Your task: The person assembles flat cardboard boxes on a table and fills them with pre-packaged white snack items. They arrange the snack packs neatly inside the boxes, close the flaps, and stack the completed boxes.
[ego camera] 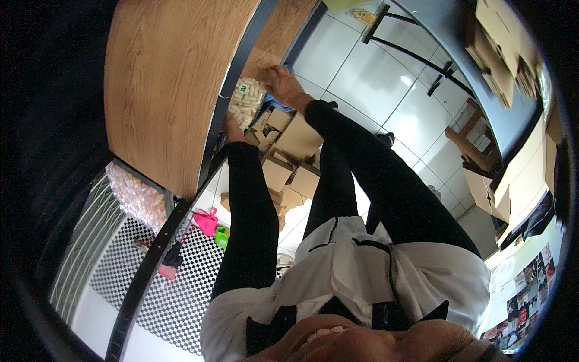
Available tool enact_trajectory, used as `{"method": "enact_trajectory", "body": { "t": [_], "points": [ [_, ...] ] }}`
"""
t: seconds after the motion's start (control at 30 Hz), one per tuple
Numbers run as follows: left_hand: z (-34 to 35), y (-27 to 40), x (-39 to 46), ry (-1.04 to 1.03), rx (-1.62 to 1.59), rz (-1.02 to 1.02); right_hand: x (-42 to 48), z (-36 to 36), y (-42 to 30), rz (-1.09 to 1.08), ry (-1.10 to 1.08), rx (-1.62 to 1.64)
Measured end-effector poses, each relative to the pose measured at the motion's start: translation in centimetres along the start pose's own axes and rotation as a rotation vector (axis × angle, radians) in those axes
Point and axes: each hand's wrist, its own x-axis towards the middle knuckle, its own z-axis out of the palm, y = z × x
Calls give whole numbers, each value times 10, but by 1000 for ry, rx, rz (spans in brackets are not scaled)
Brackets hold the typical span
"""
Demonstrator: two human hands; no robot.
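Note:
A clear plastic bag [246, 100] of pale, stick-shaped pieces is between my hands, at the edge of a wood-grain shelf board [176, 90]. A small label with green print shows on the bag. My right hand [281, 86] grips its upper right side, fingers curled and slightly blurred. At the lower left of the bag is my left hand [232, 128]; the dark shelf edge and the bag hide its fingers, so its hold cannot be made out. Below the bag are open cardboard boxes [298, 138] and something blue [277, 103].
A black metal post [149, 271] runs along the left, near a bag of pinkish wrapped items [135, 194]. Pink [206, 221] and green [221, 236] objects lie lower left. At right, a blue-grey table [443, 27] carries flat cardboard [493, 50]; a person's arm [470, 145] shows beside it.

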Motion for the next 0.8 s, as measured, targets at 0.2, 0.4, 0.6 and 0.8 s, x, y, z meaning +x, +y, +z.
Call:
{"method": "enact_trajectory", "body": {
  "t": [0.2,0.4,0.6,0.8],
  "points": [
    [2,0,-22,-99,-36,44,24,34,-29,79,31,-22],
    [-28,-16,-32,-406,184,423,30,19,-26,222,-334,173],
    [-6,17,-51,-538,42,122,13,0,6,290,-249,580],
    [31,12,-78,-658,-358,-292,-44,-51,26,358,-132,683]
  ]
}}
